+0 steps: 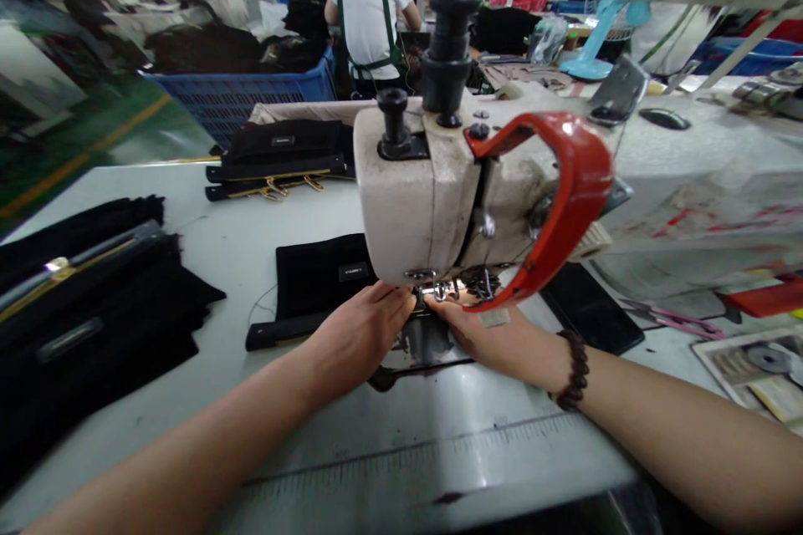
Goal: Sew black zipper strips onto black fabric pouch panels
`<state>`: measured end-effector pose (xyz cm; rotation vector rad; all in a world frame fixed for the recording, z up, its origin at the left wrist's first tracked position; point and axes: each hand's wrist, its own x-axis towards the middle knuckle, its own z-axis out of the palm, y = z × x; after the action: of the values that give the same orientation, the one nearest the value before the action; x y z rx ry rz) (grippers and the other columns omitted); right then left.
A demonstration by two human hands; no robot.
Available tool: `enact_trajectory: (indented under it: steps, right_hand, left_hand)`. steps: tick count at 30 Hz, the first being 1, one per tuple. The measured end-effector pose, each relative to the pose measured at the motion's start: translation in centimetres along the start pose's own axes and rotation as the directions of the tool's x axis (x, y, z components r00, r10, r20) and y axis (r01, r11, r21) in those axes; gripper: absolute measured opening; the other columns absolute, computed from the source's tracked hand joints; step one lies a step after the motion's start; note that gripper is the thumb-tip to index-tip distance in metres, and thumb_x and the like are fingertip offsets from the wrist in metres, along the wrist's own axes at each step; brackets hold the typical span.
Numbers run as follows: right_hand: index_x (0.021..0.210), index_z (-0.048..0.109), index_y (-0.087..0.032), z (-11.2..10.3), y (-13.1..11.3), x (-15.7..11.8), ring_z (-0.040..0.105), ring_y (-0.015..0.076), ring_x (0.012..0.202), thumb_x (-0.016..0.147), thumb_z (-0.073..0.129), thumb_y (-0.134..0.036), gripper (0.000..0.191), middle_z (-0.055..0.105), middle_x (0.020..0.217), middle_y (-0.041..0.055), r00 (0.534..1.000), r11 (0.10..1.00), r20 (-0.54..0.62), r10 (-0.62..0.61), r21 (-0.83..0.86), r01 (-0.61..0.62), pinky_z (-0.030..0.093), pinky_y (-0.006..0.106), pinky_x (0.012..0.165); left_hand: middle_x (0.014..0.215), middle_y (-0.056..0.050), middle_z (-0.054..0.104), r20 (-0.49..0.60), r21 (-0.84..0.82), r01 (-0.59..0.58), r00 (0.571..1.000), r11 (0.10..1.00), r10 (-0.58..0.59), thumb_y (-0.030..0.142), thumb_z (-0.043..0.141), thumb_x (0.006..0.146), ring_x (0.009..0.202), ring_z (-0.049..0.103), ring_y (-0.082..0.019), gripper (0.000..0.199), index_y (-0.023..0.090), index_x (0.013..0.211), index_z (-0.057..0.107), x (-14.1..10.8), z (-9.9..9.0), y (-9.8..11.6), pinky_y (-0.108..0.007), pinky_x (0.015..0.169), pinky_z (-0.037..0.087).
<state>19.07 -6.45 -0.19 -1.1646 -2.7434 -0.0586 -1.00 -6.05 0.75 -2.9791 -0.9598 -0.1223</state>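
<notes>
A black fabric piece (317,267) with a small label lies under the head of a sewing machine (407,192), a dark strip (276,333) along its near edge. My left hand (370,330) is closed on that near edge, fingers pressed together just left of the needle area. From the right, my right hand (486,334) reaches in with its fingertips at the same edge, beside the presser foot. An orange-red curved guard (565,201) and the machine head partly hide the right fingers. Whatever the right fingertips pinch is hard to make out.
Black pieces with gold-coloured metal parts (282,155) lie behind; more black pieces (106,309) are at left. To the right are a dark flat phone-like object (593,309), pink-handled scissors (687,322) and a tray (753,368). A blue crate (244,100) and a person (370,8) are beyond.
</notes>
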Motion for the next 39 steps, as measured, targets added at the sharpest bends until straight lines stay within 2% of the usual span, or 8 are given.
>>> enact_trajectory:
  steps: [5, 10, 18, 24, 28, 33, 39]
  right_hand:
    - [0.104, 0.059, -0.014, -0.01, -0.15, -0.12, 0.057, 0.0153, 0.068, 0.082, 0.043, -0.011, 0.028, 0.065, 0.083, 0.009, 1.0, 1.0, -0.013, 0.027, -0.009, -0.027, 0.042, 0.025, 0.058]
    - [0.106, 0.058, -0.014, -0.2, -0.33, -0.21, 0.057, 0.0152, 0.068, 0.082, 0.041, -0.01, 0.03, 0.065, 0.083, 0.0089, 0.999, 0.999, -0.008, 0.037, 0.014, -0.037, 0.042, 0.025, 0.059]
    - [0.104, 0.059, -0.013, 0.22, 0.04, -0.1, 0.058, 0.0174, 0.072, 0.081, 0.041, -0.008, 0.03, 0.065, 0.08, 0.0098, 1.0, 0.999, -0.009, 0.019, 0.038, -0.018, 0.043, 0.026, 0.058]
    - [0.102, 0.06, -0.012, 0.24, 0.26, -0.02, 0.058, 0.0165, 0.068, 0.08, 0.043, -0.008, 0.028, 0.065, 0.079, 0.0095, 1.0, 0.999, 0.013, -0.017, 0.03, 0.016, 0.044, 0.026, 0.058]
    - [0.103, 0.059, -0.011, 0.26, 0.45, 0.25, 0.057, 0.0161, 0.067, 0.081, 0.041, -0.006, 0.029, 0.065, 0.08, 0.0101, 0.999, 0.999, 0.029, -0.033, 0.039, 0.031, 0.043, 0.026, 0.057]
    - [0.107, 0.056, -0.011, 0.39, 0.5, 0.4, 0.056, 0.0153, 0.066, 0.083, 0.039, -0.008, 0.03, 0.063, 0.078, 0.0095, 0.998, 0.998, 0.04, -0.051, 0.048, 0.049, 0.042, 0.026, 0.057]
    - [0.095, 0.059, -0.013, 0.41, 0.2, 0.03, 0.055, 0.0167, 0.072, 0.082, 0.039, -0.011, 0.024, 0.063, 0.081, 0.0101, 0.993, 0.994, -0.063, -0.101, 0.037, 0.104, 0.043, 0.03, 0.065]
  left_hand:
    - [0.12, -0.012, 0.054, 0.006, -0.015, 0.015, 1.0, 1.0, -0.015, 0.009, 0.039, 0.085, 0.118, 0.043, -0.021, 0.033, 0.009, 0.117, 0.046, 0.06, 0.27, -0.14, -0.037, 0.1, 0.033]
    - [0.119, -0.013, 0.054, 0.011, -0.037, 0.018, 1.0, 0.999, -0.017, 0.01, 0.04, 0.085, 0.118, 0.043, -0.021, 0.032, 0.008, 0.116, 0.047, 0.03, 0.14, -0.11, -0.035, 0.101, 0.033]
    - [0.112, -0.011, 0.058, -0.034, -0.068, 0.014, 0.999, 0.998, -0.016, 0.008, 0.038, 0.085, 0.112, 0.049, -0.02, 0.031, 0.01, 0.114, 0.05, 0.12, 0.03, -0.26, -0.034, 0.098, 0.038]
    - [0.115, -0.016, 0.056, -0.016, -0.025, -0.016, 1.0, 1.0, 0.016, 0.007, 0.037, 0.085, 0.115, 0.046, -0.022, 0.031, 0.003, 0.113, 0.05, 0.2, -0.29, -0.29, -0.035, 0.1, 0.035]
    - [0.116, -0.013, 0.057, 0.003, -0.042, 0.012, 1.0, 0.999, -0.012, 0.008, 0.04, 0.085, 0.115, 0.046, -0.02, 0.032, 0.007, 0.115, 0.05, 0.25, -0.33, -0.33, -0.034, 0.099, 0.037]
    - [0.117, -0.013, 0.057, -0.02, -0.013, -0.02, 1.0, 1.0, 0.019, 0.008, 0.041, 0.084, 0.115, 0.047, -0.02, 0.033, 0.008, 0.115, 0.05, 0.03, 0.01, -0.43, -0.035, 0.098, 0.038]
    - [0.111, -0.016, 0.06, -0.1, 0.101, -0.086, 0.99, 0.991, 0.096, 0.005, 0.037, 0.083, 0.103, 0.055, -0.024, 0.032, 0.001, 0.11, 0.054, -0.5, 0.38, -0.15, -0.035, 0.091, 0.045]
